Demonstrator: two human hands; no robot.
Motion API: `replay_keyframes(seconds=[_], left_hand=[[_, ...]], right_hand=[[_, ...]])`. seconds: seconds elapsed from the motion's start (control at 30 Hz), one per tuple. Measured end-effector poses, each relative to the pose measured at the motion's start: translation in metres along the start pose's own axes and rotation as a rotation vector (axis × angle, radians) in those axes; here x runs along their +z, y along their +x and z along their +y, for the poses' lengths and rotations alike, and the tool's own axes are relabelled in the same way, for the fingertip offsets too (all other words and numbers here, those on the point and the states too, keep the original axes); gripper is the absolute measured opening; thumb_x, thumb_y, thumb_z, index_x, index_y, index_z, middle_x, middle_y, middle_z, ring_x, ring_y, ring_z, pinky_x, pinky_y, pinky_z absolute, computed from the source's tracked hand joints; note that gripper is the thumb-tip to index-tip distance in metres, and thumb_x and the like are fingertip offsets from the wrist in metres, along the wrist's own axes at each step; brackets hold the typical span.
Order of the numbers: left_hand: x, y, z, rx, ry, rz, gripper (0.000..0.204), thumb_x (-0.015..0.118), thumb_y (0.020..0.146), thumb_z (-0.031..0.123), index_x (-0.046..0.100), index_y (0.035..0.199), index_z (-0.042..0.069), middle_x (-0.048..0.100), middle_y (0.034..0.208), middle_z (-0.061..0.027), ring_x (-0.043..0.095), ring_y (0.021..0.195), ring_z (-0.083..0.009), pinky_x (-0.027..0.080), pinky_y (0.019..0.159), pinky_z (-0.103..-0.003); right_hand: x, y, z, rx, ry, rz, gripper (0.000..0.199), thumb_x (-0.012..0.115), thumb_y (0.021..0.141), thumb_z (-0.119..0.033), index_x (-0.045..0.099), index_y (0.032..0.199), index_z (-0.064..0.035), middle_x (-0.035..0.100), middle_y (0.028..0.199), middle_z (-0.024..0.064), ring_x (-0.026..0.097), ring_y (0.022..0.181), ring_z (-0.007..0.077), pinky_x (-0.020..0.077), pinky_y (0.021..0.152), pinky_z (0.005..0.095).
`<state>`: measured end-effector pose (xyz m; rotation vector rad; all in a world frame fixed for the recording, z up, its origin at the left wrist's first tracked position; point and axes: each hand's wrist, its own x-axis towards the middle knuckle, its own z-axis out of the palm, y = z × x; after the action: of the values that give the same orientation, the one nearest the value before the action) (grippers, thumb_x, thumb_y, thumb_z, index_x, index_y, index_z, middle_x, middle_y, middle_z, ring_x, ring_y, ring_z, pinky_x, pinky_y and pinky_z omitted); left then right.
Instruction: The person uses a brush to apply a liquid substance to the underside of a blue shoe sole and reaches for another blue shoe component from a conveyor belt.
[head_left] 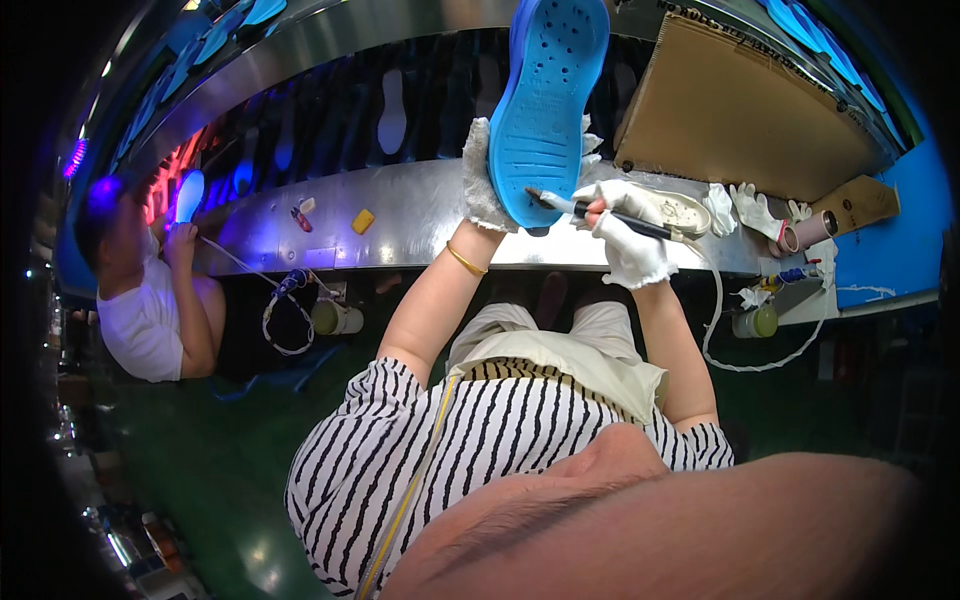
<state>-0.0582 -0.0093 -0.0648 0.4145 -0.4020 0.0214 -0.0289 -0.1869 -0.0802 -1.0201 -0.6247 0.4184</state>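
Observation:
My left hand (484,182), in a white glove, holds a blue shoe sole (546,100) upright by its left edge, tread side toward me. In my right hand (627,243), also gloved, is a thin dark-handled brush (603,213), gripped like a pen. The bristle tip touches the lower heel end of the sole. Both hands are raised above the steel bench (420,212).
A white shoe-shaped item (688,212) lies just right of my right hand, with spare white gloves (752,206) and a cardboard tube (812,230) beyond. A cardboard sheet (740,110) leans at the back right. A co-worker (140,300) holds a blue sole (188,195) at far left. A yellow block (363,221) lies on the bench.

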Motion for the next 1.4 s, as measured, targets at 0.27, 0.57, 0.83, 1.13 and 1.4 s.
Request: replay_keyframes(seconds=[0.27, 0.57, 0.83, 1.13, 1.4], left_hand=[[-0.011, 0.002, 0.010, -0.092, 0.043, 0.095, 0.079, 0.047, 0.086, 0.060, 0.039, 0.137, 0.000, 0.043, 0.135, -0.0257, 0.049, 0.120, -0.0359, 0.041, 0.102, -0.044], [-0.014, 0.013, 0.012, -0.129, 0.082, 0.302, 0.054, 0.048, 0.092, 0.046, 0.057, 0.118, 0.000, 0.063, 0.109, -0.0205, 0.065, 0.093, -0.0272, 0.055, 0.082, -0.038], [-0.013, 0.026, 0.019, -0.504, 0.334, 0.375, 0.044, 0.054, 0.091, 0.041, 0.063, 0.107, 0.001, 0.067, 0.097, -0.0161, 0.067, 0.079, -0.0227, 0.057, 0.071, -0.034], [-0.010, 0.030, 0.010, -0.760, 0.408, 0.280, 0.052, 0.054, 0.090, 0.046, 0.059, 0.113, 0.000, 0.066, 0.094, -0.0171, 0.067, 0.077, -0.0214, 0.058, 0.068, -0.032], [-0.009, 0.027, 0.006, -0.799, 0.598, 0.359, 0.052, 0.056, 0.088, 0.048, 0.060, 0.115, 0.002, 0.065, 0.103, -0.0178, 0.067, 0.082, -0.0245, 0.057, 0.072, -0.038]], right_hand=[[-0.016, -0.023, 0.011, 0.277, 0.065, -0.120, 0.015, 0.063, 0.072, 0.000, 0.057, 0.086, -0.0014, 0.060, 0.084, 0.0098, 0.060, 0.073, 0.0159, 0.0529, 0.068, 0.0305], [0.000, 0.000, -0.015, -0.319, -0.656, -0.220, 0.012, 0.063, 0.066, 0.002, 0.059, 0.076, -0.0027, 0.061, 0.082, 0.0093, 0.059, 0.079, 0.0219, 0.0479, 0.073, 0.0323], [-0.011, 0.011, -0.024, 0.145, -0.505, -0.305, 0.008, 0.062, 0.068, -0.004, 0.057, 0.074, -0.0046, 0.062, 0.080, 0.0030, 0.059, 0.080, 0.0118, 0.0477, 0.077, 0.0263], [-0.016, 0.008, -0.031, 0.191, -0.629, -0.272, 0.009, 0.061, 0.067, -0.002, 0.056, 0.073, -0.0054, 0.062, 0.081, 0.0030, 0.058, 0.080, 0.0119, 0.0479, 0.075, 0.0254], [-0.035, 0.009, -0.040, 0.313, -0.709, -0.252, 0.009, 0.061, 0.070, 0.000, 0.057, 0.077, -0.0052, 0.063, 0.083, 0.0032, 0.059, 0.080, 0.0131, 0.0483, 0.076, 0.0273]])
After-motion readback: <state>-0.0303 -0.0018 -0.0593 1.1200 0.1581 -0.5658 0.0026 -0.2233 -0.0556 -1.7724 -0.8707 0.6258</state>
